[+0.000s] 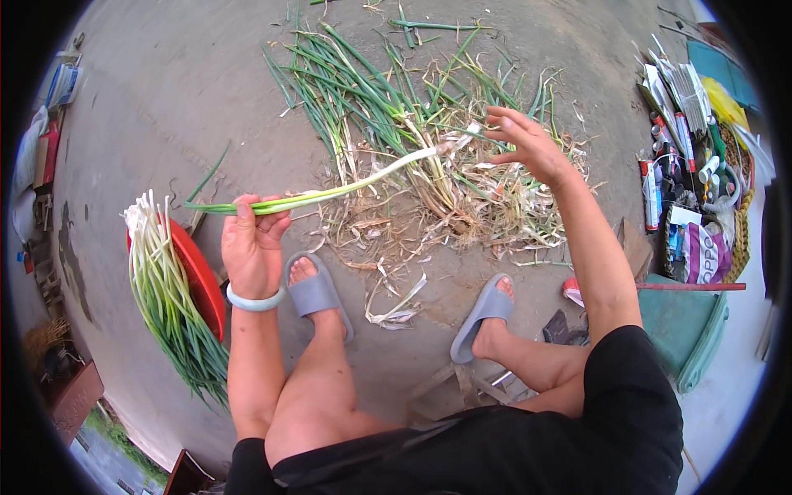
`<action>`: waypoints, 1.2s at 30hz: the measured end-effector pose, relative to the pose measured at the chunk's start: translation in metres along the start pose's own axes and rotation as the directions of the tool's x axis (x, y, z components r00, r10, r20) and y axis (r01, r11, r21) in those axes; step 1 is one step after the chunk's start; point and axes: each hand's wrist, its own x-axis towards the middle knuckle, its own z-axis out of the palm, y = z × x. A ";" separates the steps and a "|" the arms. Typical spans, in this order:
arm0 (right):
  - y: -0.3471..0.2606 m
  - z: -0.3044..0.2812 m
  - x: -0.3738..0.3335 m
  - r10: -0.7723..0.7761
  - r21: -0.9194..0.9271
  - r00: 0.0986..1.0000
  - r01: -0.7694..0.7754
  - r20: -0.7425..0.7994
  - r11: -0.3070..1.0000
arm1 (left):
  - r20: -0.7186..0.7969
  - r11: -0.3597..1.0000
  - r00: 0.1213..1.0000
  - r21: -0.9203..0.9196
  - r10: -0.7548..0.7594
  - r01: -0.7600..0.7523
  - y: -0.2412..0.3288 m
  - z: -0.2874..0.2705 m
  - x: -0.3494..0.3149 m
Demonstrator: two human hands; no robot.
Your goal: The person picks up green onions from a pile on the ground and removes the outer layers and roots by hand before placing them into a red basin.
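Observation:
My left hand [254, 247], with a pale bangle at its wrist, pinches a single scallion [355, 188] by its green part. Its white stem stretches to the right, and the brownish root end points toward my right hand [532, 148]. That hand is raised with fingers spread and holds nothing. Beyond the stem, a heap of scallions [355, 95] with long green leaves lies on the ground, mixed with dry peelings and roots [511, 219]. To the left, a bundle of clean white-ended scallions [169, 289] lies across a red basin [198, 268].
My feet in grey slippers [318, 293] stand between me and the heap. On the right are a crowded pile of tubes and bags [689, 165], a green bin [681, 326] and a thin red rod [693, 286]. Loose leaves [441, 25] lie at the far side.

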 end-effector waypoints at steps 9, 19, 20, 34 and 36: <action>-0.006 0.060 0.011 -0.107 -0.033 0.970 0.116 0.217 0.993 | 0.029 1.000 0.999 -0.007 -0.015 0.016 -0.002 -0.007 0.000; 0.002 0.111 -0.006 0.056 0.289 0.984 -0.104 0.170 0.952 | 0.226 0.991 0.968 0.094 -0.113 0.094 -0.021 0.000 0.000; 0.002 0.117 -0.006 0.102 0.342 0.974 -0.167 0.202 0.925 | 0.219 0.988 0.967 0.111 -0.132 0.110 -0.021 0.007 0.001; 0.027 0.123 -0.015 0.178 0.455 0.933 -0.312 0.314 0.834 | 0.196 0.952 0.968 0.290 -0.155 0.094 -0.029 0.021 0.005; 0.031 0.122 -0.013 0.188 0.469 0.937 -0.312 0.293 0.826 | 0.233 0.944 0.962 0.324 -0.141 0.060 -0.027 0.022 0.002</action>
